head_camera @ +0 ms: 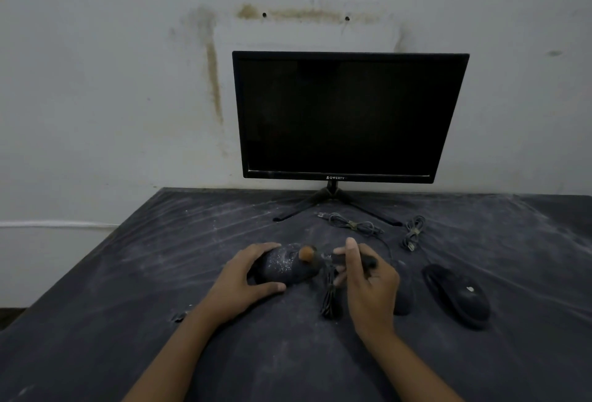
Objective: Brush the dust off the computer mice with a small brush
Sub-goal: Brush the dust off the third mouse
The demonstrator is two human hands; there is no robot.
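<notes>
A black, dust-speckled computer mouse (283, 265) lies on the dark table in front of me. My left hand (245, 276) grips it, fingers over its far side and thumb along its near side. My right hand (368, 273) holds a small black-handled brush (323, 257), whose orange-brown bristle tip touches the top of that mouse. A second black mouse (458, 296) lies to the right, apart from both hands. Another dark mouse (404, 296) shows just right of my right hand, partly hidden by it.
A black monitor (346, 116) on a tripod stand stands at the back against the wall. Bundled cables lie behind the hands (352, 225), (413, 232), and another bundle (330, 299) lies between my hands. The table cloth (128, 273) is dusty; its left edge runs diagonally.
</notes>
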